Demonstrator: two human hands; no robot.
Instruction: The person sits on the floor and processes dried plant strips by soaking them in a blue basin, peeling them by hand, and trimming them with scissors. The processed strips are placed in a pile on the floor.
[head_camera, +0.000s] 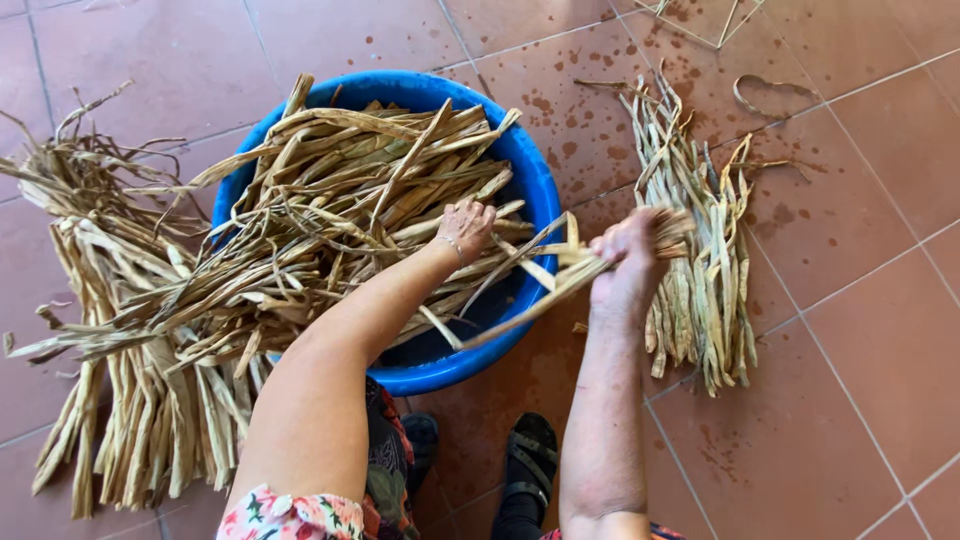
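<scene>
A round blue plastic tub (533, 170) sits on the tiled floor, heaped with long dried tan plant strips (340, 200). My left hand (464, 226) reaches into the tub with its fingers curled on strips there. My right hand (629, 260) is closed around a few strips (520, 295) that trail from the tub's right rim toward it. The strips in this hand look blurred. Just beyond the right hand lies a smaller bundle of wet-looking strips (695, 250) on the floor.
A large pile of dry strips (120, 330) spreads across the floor at left, overlapping the tub. Red-brown floor tiles (850, 400) show wet spots near the right bundle. A loose curled strip (770, 95) lies at top right. My sandalled feet (528, 460) stand below the tub.
</scene>
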